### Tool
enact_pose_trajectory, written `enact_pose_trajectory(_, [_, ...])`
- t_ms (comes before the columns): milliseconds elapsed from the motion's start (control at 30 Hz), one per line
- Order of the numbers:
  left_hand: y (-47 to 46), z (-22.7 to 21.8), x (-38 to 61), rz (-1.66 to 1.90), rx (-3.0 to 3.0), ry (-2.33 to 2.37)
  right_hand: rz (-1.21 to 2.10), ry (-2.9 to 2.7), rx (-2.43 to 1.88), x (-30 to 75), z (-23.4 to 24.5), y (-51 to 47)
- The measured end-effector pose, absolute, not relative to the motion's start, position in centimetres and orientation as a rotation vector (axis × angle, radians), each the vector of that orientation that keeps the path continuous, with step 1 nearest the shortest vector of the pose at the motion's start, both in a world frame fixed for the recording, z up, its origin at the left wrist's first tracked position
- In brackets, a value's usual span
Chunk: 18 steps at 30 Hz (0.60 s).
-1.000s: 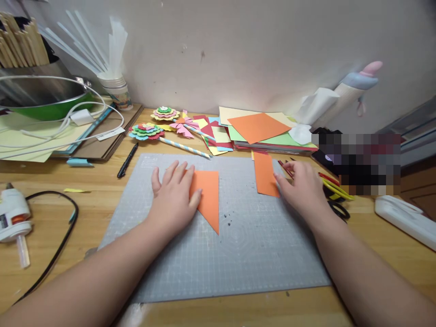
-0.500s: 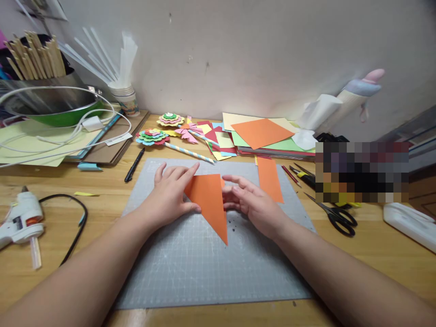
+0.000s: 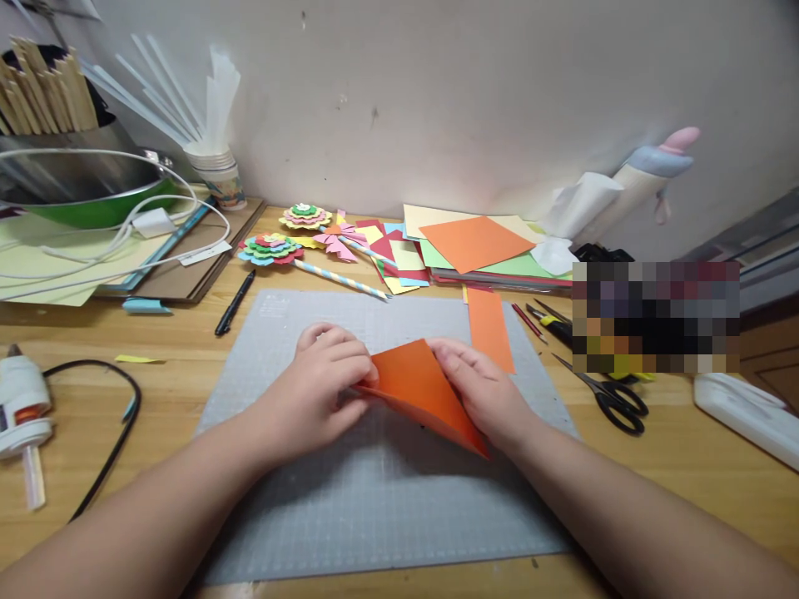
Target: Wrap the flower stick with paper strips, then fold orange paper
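left hand (image 3: pixel 330 378), orange paper (image 3: pixel 421 374), right hand (image 3: pixel 483 387): side by side above the cutting mat (image 3: pixel 337 507).
at far left lies a white hot-glue gun (image 3: pixel 22 408) of hard plastic, then a slim black pen (image 3: pixel 235 302); the left hand is mostly closed, fingers curled over and thumb below, pinching the paper's left corner; the paper lies just to its right, lifted and tilted, its long axis slanting toward the person and rightward to a sharp point, smooth and matt, seemingly folded; the right hand is half open along its right edge, touching, though i cannot tell if it pinches; neither hand is clearly nearer; the mat is flat, grey and finely gridded; beyond the right hand lie a flat orange strip (image 3: pixel 488 324) and, farther right, black-handled scissors (image 3: pixel 617 403).
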<state>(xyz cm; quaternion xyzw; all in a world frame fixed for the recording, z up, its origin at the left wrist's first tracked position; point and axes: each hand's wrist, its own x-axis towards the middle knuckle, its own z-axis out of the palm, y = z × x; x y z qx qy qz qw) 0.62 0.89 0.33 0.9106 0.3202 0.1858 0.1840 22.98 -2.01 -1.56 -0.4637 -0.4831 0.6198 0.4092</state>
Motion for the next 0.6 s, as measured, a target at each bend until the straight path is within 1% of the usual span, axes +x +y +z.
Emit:
enact_pose_trajectory(167, [-0.1, 1.1, 1.1, 0.456, 2.54, 0.927, 1.552, -1.346, -1.163, 22.7, -0.8, -3.2])
enact_pose_trajectory(333, [-0.7, 1.2, 1.5, 0.565, 2.381, 1.092, 1.565, -1.425, -1.123, 22.2, -0.6, -4.0])
enact_pose_trajectory(500, [-0.9, 1.5, 1.7, 0.349, 2.144, 0.912, 1.682, -1.396, -1.057, 21.8, -0.5, -4.5])
enact_pose_trajectory(600, [-1.0, 1.8, 1.7, 0.279, 2.027, 0.943, 1.799, -1.25, -1.076, 21.8, -0.6, -4.5])
